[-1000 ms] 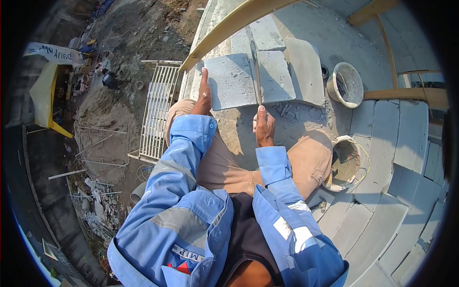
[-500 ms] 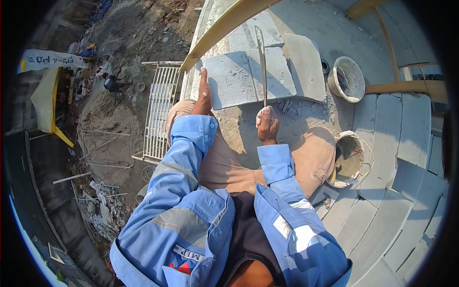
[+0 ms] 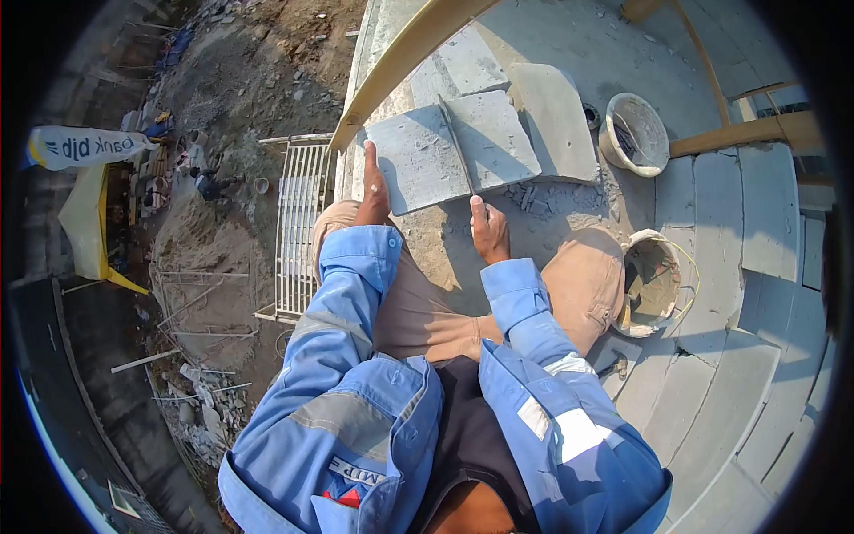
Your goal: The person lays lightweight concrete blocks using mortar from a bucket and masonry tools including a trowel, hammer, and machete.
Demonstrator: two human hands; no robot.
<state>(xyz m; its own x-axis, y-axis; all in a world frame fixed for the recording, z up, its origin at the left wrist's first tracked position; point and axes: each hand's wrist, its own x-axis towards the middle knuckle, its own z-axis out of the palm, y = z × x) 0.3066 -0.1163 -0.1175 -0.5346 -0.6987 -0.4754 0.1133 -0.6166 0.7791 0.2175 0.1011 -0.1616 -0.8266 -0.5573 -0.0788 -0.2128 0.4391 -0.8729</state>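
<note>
My right hand [image 3: 490, 230] is closed around the near end of a long, narrow metal blade [image 3: 455, 147], seen almost edge-on. Teeth cannot be made out, and the fist hides its handle. The blade lies along the line between a pale grey concrete block [image 3: 415, 160] on the left and another block piece [image 3: 492, 138] on the right. My left hand [image 3: 374, 185] rests against the left block's outer edge, a finger stretched out along it; the other fingers are mostly hidden. Both block pieces lie in front of my crossed legs.
A larger grey slab [image 3: 553, 120] lies beyond, with rubble [image 3: 543, 199] near it. At right stand a white bucket [image 3: 633, 133] and a mortar-smeared bucket [image 3: 652, 280]. A wooden beam [image 3: 405, 67] crosses overhead. Left of the ledge are a metal grille [image 3: 302, 227] and lower ground.
The blade has swung down and left from a raised position onto the line between the blocks. My right hand has shifted slightly left and down; my left hand stays by the block edge.
</note>
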